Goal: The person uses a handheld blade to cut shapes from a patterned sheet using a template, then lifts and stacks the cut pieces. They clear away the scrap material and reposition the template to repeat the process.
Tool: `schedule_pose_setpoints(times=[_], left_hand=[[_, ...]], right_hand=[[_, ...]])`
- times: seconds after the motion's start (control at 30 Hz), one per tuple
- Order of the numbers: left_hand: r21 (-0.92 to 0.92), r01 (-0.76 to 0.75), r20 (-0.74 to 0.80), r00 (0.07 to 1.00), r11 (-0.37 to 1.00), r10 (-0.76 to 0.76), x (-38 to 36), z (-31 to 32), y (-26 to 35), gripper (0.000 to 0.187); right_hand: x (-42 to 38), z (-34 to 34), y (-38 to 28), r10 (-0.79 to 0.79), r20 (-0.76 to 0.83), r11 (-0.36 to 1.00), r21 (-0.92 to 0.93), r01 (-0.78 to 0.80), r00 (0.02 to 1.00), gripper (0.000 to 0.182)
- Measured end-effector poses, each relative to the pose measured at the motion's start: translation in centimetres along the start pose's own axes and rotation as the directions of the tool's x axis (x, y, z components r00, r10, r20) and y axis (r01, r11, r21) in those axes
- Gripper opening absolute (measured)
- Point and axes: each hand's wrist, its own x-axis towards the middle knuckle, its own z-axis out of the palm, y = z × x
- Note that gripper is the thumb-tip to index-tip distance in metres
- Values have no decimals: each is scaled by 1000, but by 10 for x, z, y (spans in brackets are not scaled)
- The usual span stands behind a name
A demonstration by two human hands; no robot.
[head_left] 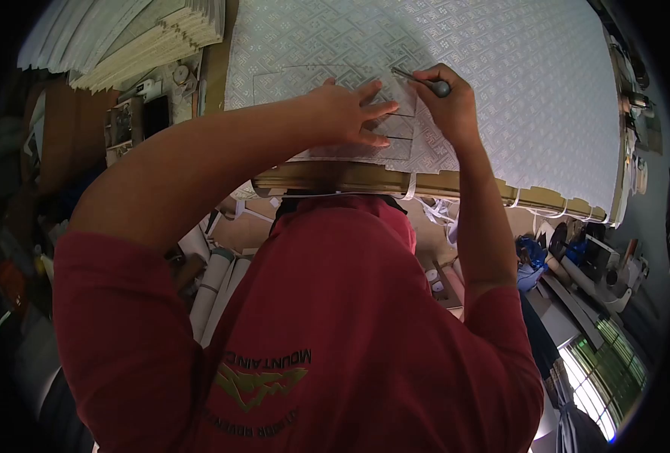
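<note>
My left hand lies flat with its fingers spread, pressing on a clear rectangular template with dark lines along it. Beneath is pale silvery fabric woven with a geometric pattern. At the template's upper right corner, my right hand is closed around a small tool with a thin dark shaft and a rounded grey end. The shaft points left, its tip right at the fabric. What kind of tool it is, I cannot tell.
The fabric is stretched over a wooden frame, tied with white strips along the near edge. Stacked folded sheets stand at upper left. Rolls lean below the frame; a blue bundle and other clutter lie at right.
</note>
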Motion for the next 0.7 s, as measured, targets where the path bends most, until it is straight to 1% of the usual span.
schedule_pose_setpoints(times=[0.03,0.07,0.1,0.13,0.17,0.23,0.27,0.33,0.37,0.43,0.47,0.5,0.53,0.57,0.63,0.67,0.7], left_hand=[[-44,17,44,999,999,-15,1,-1,1,47],[-86,38,87,996,996,-31,1,-2,2,47],[25,4,37,999,1000,-4,-3,-3,3,49],[135,-25,-9,1000,991,27,-5,-3,4,50],[125,-13,5,1000,992,13,-4,-3,5,50],[131,-17,5,1000,991,17,-2,-3,5,51],[114,1,19,1000,994,-3,-1,-1,6,51],[183,-15,73,997,983,2,-1,-6,8,53],[162,14,92,995,987,-29,-2,-7,7,53],[76,-7,76,997,997,1,-2,-6,6,52],[64,18,88,996,998,-24,-1,-7,6,52],[-80,108,101,990,991,-100,0,-10,9,52],[-216,196,121,977,956,-173,2,-9,10,54],[-222,217,127,973,951,-192,4,-4,11,54],[-265,261,-78,954,928,-290,8,13,14,69],[-271,279,-74,948,921,-308,9,15,13,69],[-293,278,-28,954,915,-299,9,10,13,72]], right_hand=[[10,-12,-1,-22,110,1000,1,22,994,12],[22,-22,-4,-25,119,1000,16,24,993,12],[35,-31,-7,-39,268,999,19,35,963,11],[46,-37,-10,-54,413,999,24,48,909,10],[56,-40,-11,-62,426,998,40,50,903,10],[73,-40,-8,-123,511,991,25,129,851,13],[75,-39,-3,-135,530,990,44,131,837,13],[84,-29,1,-167,515,986,95,138,841,14],[91,-16,-1,-189,539,982,123,144,821,14],[98,12,-14,-289,549,957,149,248,784,14],[104,32,-23,-307,562,952,172,255,768,14],[111,57,-34,-344,580,938,180,296,739,13],[118,77,-43,-381,593,922,187,338,709,13],[122,91,-49,-395,601,916,202,345,695,13],[128,114,-58,-530,572,844,287,452,626,13],[129,115,-60,-541,577,837,300,458,612,13],[128,111,-59,-470,618,880,273,389,630,13]])
